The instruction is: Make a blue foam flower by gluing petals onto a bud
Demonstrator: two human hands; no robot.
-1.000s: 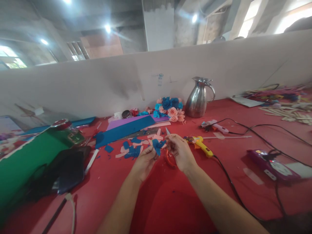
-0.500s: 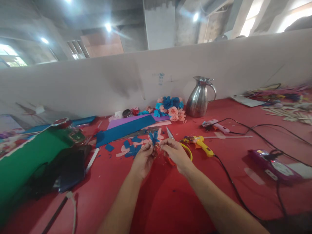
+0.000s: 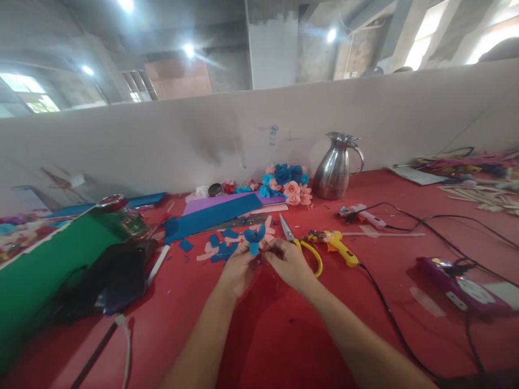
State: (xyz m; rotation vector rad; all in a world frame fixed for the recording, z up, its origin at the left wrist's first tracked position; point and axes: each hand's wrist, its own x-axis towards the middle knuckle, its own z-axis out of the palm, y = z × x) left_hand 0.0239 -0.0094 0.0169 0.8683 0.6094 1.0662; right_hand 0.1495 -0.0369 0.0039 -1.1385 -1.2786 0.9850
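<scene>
My left hand (image 3: 240, 266) is closed on a blue paper flower (image 3: 254, 239), whose petals spread out above the fingertips. Right beside it, my right hand (image 3: 290, 263) has thumb and fingers pinched together close to the flower's base; what they grip is too small to make out. Blue and pink paper pieces (image 3: 222, 252) lie scattered on the table behind the left hand. Scissors with yellow handles (image 3: 311, 254) rest just beyond the right hand, partly covered by it. To their right lies a yellow glue gun (image 3: 339, 247).
A steel jug (image 3: 333, 170) and a bunch of paper roses (image 3: 288, 183) stand at the back. Blue crepe paper (image 3: 214, 215) lies left of centre. A pink glue gun (image 3: 363, 214), a purple power strip (image 3: 462, 283) and cords occupy the right. A dark phone-like object (image 3: 124, 283) lies left.
The blue flower has turned, and its petals now spread open toward me. Both hands stay close together. The right hand's fingers have shifted slightly, and the view has tilted a little upward.
</scene>
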